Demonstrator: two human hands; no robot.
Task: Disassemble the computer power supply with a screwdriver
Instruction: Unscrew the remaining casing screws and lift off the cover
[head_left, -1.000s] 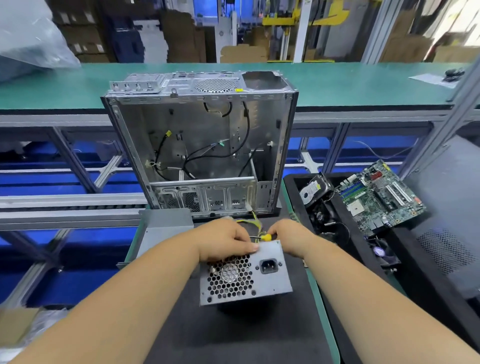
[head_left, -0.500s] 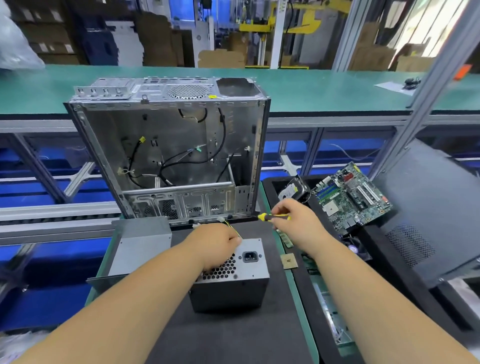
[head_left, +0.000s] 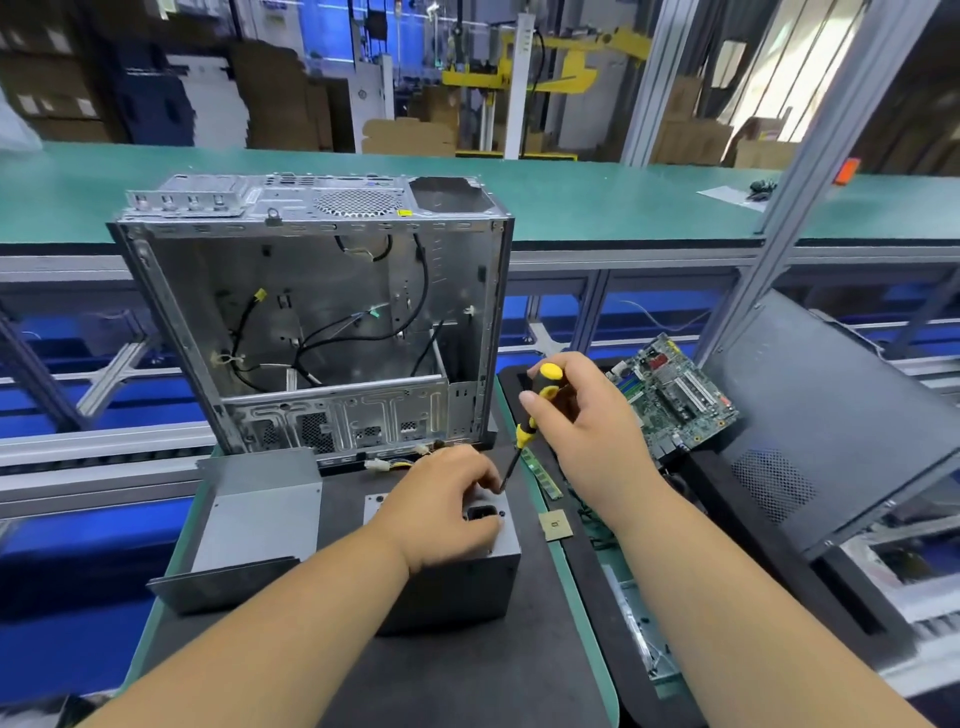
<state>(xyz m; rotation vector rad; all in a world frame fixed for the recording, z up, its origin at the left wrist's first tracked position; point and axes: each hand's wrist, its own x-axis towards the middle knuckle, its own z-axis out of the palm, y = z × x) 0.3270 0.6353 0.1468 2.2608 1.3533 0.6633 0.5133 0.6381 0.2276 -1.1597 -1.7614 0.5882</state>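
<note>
A grey metal box-shaped power supply (head_left: 457, 571) sits on the near centre of a black bench mat (head_left: 467, 675), its socket face turned upward. My left hand (head_left: 447, 506) lies on top of it, fingers curled over the socket face and holding it down. My right hand (head_left: 582, 431) is just right of it and higher, gripping a yellow-and-black-handled screwdriver (head_left: 530, 415). The shaft slants down and left, and its tip is at the far right corner of the box's top face, beside my left fingertips; I cannot tell whether it sits in a screw. I judge the next move turns on that corner. The right hand is the one placed to work it.

Beyond, touching distance away, stands an open silver computer case (head_left: 311, 322) with loose black cables. Left of the box lies a grey sheet-metal cover (head_left: 254, 525). Right, past the mat's green edge, lie a small square chip (head_left: 555, 525), a green memory stick (head_left: 543, 475) and a green motherboard (head_left: 675, 395). There is open room near me.
</note>
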